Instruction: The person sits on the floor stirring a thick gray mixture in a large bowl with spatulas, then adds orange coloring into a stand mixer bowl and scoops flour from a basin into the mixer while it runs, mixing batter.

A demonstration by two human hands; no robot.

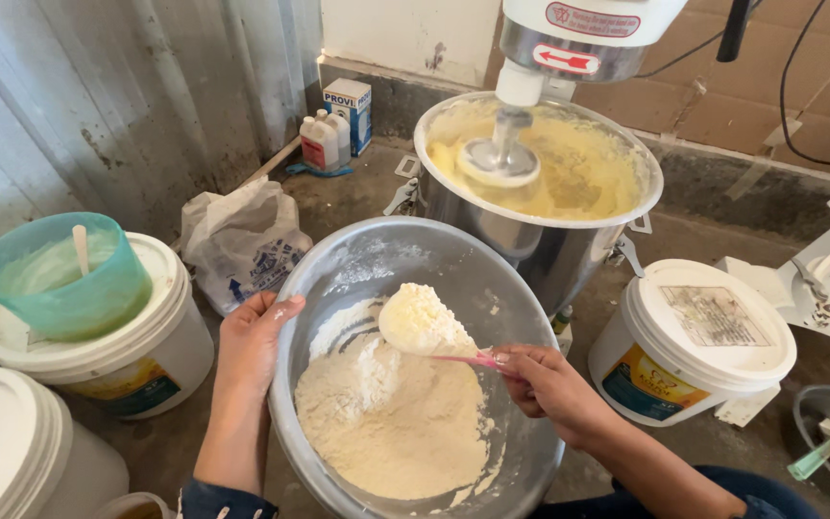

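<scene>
Above flour, scoop between right-hand fingers.

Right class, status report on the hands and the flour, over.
Left hand gripping round metal bowl's rim. Right hand holding pink spoon heaped with white flour. Steel mixer bowl beyond, nothing between.

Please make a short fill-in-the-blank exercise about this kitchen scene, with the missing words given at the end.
1. The right hand holds a pink scoop heaped with ____.
2. The left hand grips the rim of the metal ____.
3. The mixer bowl behind contains a ____ batter.
4. The teal cup stands on a white ____.

Missing words: flour; bowl; yellow; bucket
</scene>
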